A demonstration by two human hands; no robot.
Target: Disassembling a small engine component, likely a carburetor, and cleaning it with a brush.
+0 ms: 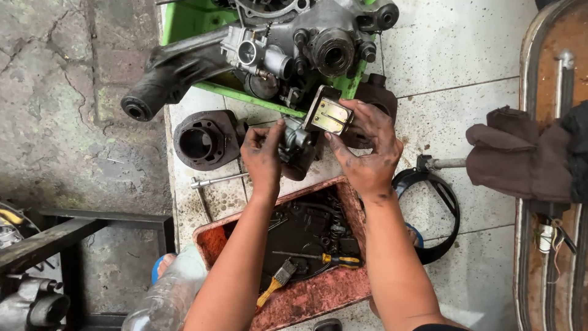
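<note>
The head view looks straight down on a tiled floor (465, 55) beside cracked concrete. The left hand (262, 154), smeared with grease, is curled around a small dark metal engine part (295, 146), fingers closed on its left side. The right hand (366, 146), equally dirty, grips the same piece from the right, with its fingers wrapped by a square block with two pale yellow flaps (329, 114) that sits at the top of the part. Both hands hold the piece in the air above the far edge of a rusty reddish tray (318, 293).

The tray holds dark oily liquid, black parts, a yellow-handled screwdriver (324, 258) and a small brush (277, 279). Just beyond the hands lies a grey engine case (318, 37) on a green board (190, 18). Left of the hands a dark ribbed cylinder (205, 140) stands on the tiles, with a T-shaped wrench (211, 182) just below it. A black ring-shaped part (438, 211) lies to the right, near a brown glove (520, 156) draped over a bar. A clear plastic bottle (165, 294) lies at the lower left.
</note>
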